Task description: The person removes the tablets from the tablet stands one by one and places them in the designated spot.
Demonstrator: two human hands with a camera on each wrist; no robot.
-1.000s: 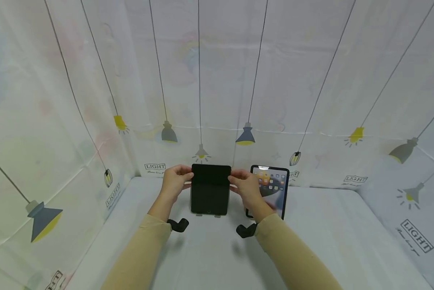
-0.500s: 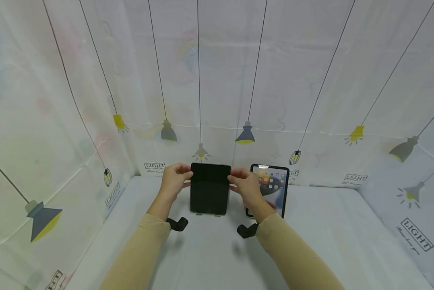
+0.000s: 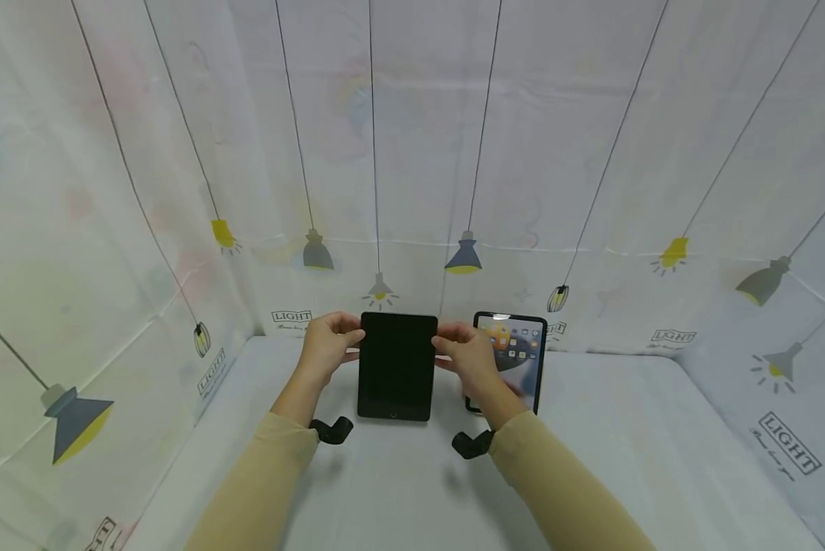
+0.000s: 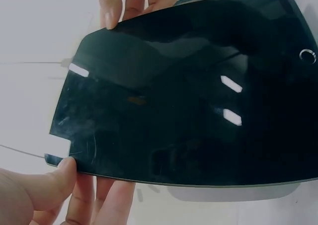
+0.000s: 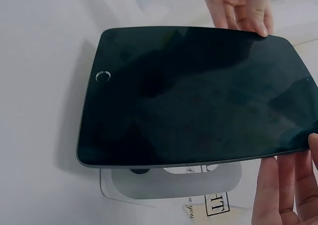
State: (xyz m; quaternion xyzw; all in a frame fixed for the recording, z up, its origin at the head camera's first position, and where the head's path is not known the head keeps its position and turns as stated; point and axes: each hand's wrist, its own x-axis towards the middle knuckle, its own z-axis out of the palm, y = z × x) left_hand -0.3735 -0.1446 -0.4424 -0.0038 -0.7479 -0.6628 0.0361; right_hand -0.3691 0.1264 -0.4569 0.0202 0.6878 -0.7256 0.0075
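Observation:
A black tablet (image 3: 397, 367) with a dark screen is held upright, its home button at the bottom edge. My left hand (image 3: 327, 346) pinches its left edge near the top, thumb on the front and fingers behind. On the opposite edge my right hand (image 3: 467, 352) grips it the same way. Behind the tablet, the right wrist view shows a grey stand (image 5: 174, 186) with rounded ends, mostly hidden. The tablet's lower edge stands apart from that stand in this view.
To the right, a second tablet (image 3: 523, 360) with a lit screen of app icons leans upright, partly behind my right hand. A white cloth covers the table (image 3: 626, 459). Curtains (image 3: 412, 153) printed with hanging lamps stand at the back and sides.
The tablet's lower edge has come toward me and now covers the stand's front feet, which showed below it before. Both hands keep their hold, and the lit tablet stays put.

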